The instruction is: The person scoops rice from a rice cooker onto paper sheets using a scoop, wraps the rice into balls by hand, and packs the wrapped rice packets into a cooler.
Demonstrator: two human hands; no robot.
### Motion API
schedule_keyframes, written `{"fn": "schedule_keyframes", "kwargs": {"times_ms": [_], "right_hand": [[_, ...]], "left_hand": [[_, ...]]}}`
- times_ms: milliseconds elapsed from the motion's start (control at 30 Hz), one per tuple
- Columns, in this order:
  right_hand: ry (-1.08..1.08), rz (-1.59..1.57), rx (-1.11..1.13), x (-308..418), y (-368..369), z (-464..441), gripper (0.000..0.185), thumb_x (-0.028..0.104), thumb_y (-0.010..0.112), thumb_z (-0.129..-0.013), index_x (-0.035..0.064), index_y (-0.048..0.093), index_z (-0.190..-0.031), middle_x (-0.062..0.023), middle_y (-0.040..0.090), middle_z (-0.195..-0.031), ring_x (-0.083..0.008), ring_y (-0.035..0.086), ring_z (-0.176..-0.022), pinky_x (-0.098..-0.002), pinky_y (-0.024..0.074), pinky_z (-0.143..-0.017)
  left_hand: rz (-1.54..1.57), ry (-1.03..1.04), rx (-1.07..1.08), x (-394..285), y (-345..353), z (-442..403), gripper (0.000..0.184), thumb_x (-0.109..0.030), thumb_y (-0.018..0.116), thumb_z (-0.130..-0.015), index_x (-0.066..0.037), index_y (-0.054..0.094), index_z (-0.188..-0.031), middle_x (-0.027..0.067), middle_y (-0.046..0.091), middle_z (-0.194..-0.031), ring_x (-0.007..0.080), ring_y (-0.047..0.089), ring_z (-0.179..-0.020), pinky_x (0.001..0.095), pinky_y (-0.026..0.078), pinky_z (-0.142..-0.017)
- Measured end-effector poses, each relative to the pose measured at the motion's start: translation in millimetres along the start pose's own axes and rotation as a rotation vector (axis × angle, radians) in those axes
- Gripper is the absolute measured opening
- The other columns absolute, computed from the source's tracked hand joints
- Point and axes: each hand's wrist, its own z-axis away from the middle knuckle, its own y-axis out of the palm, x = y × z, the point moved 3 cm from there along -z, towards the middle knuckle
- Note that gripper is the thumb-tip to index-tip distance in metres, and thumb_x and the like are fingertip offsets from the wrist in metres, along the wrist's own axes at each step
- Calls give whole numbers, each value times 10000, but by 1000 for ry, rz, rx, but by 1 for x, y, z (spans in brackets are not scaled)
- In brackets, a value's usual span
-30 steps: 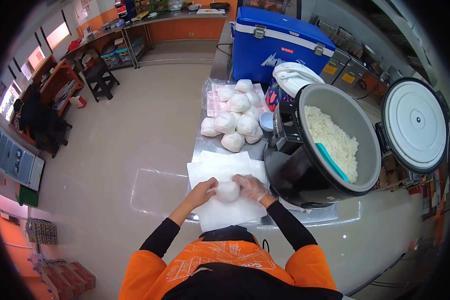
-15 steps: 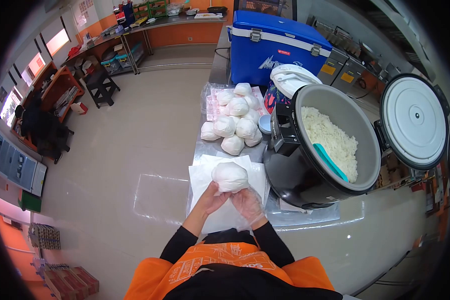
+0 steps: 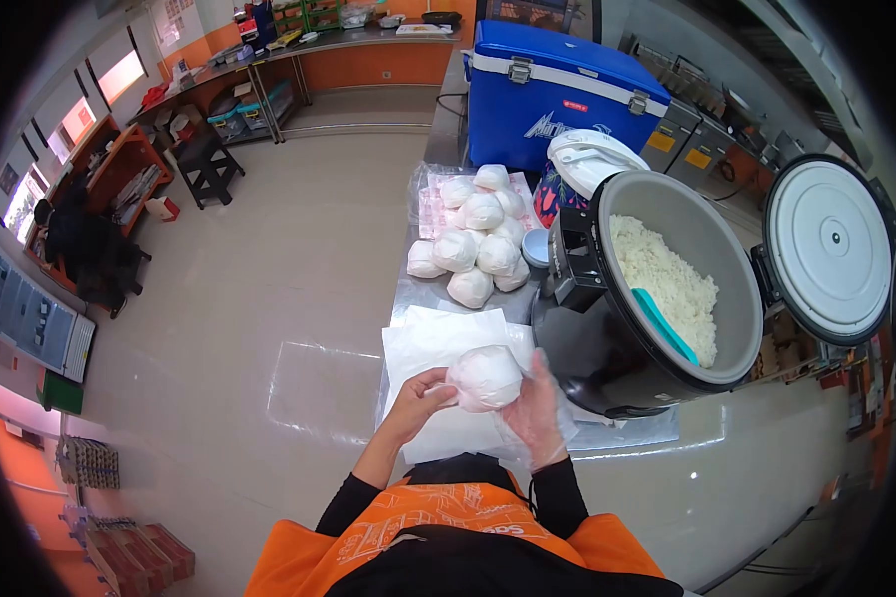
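Above the table I hold a round bundle wrapped in white paper. My left hand, bare, pinches its left side with thumb and fingers. Cupped against its right side is my right hand, in a clear plastic glove with the fingers pointing up. Flat sheets of white paper lie beneath. Beyond them, similar wrapped bundles are piled on pink-printed paper. To the right stands a large black rice cooker, lid up, with white rice and a teal paddle inside.
A blue cooler box stands at the back of the table, with a white-lidded patterned container before it. A small bowl sits between pile and cooker. A person in dark clothes is far left, near a black stool.
The bundle has moved slightly right and nearer to me. My right hand has shifted from under it to its right side, fingers now upward. My left hand has moved onto its left side.
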Motion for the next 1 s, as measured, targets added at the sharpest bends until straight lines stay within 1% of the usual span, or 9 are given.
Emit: {"fn": "schedule_keyframes", "kwargs": {"times_ms": [167,367,500,567,667,733,867,933,1000], "right_hand": [[-72,260,-112,-20,-24,1,606,426,601,-887,-32,466,-1261,-135,570,-1202,-218,578,-1094,-343,477,-928],[-231,764,-197,-27,-29,-10,532,338,645,-877,-16,491,-1242,-101,585,-1155,-163,591,-1000,-304,481,-857],[-285,1106,-306,-29,-1,-12,626,428,609,-878,-43,455,-1261,-168,578,-1132,-250,582,-995,-341,463,-854],[-165,1430,-326,-19,7,-16,705,500,555,-881,-52,405,-1294,-242,555,-1135,-366,567,-1019,-406,446,-888],[-375,2045,-254,11,69,16,694,448,592,-864,-48,386,-1304,-242,557,-1117,-381,565,-1021,-432,437,-907],[-649,1848,-221,56,115,52,483,234,677,-823,-19,523,-1205,-206,574,-1068,-331,582,-961,-366,475,-868],[-959,2078,-423,165,166,99,430,304,652,-813,-13,580,-1095,-188,619,-928,-354,619,-830,-439,482,-737],[-820,2378,-632,212,157,86,397,332,624,-839,-1,599,-1054,-210,624,-884,-350,620,-815,-442,475,-717],[-165,2541,-639,259,116,59,426,389,618,-831,-10,638,-980,-225,636,-878,-355,622,-826,-422,476,-739]], "left_hand": [[170,-10,-43,-5,25,2,306,-54,613,-873,1,559,-1169,42,616,-1009,136,594,-956,268,478,-862],[-439,201,-315,31,-13,-8,427,-158,568,-930,-6,446,-1310,60,559,-1125,102,530,-1012,232,440,-818],[293,88,-232,24,4,1,453,-331,443,-989,-32,414,-1328,64,533,-1207,121,527,-1076,260,429,-909],[196,133,-284,21,9,1,454,-325,457,-983,-36,407,-1331,68,534,-1211,138,530,-1095,282,423,-940],[177,153,-307,-2,6,-19,462,-312,532,-947,-37,425,-1303,67,540,-1206,151,541,-1091,308,445,-933],[202,126,-379,-5,-24,-53,496,-327,588,-912,-20,447,-1275,85,572,-1152,141,573,-1016,293,476,-857],[-634,279,-665,-17,-98,-139,590,-417,662,-834,11,487,-1199,147,620,-1026,178,607,-900,300,486,-762],[-778,363,-739,-4,-134,-179,580,-429,625,-842,17,483,-1186,176,625,-1012,246,602,-940,349,476,-818],[-832,244,-734,1,-150,-198,567,-422,588,-851,14,475,-1195,195,599,-1057,299,594,-953,384,462,-856]]}}
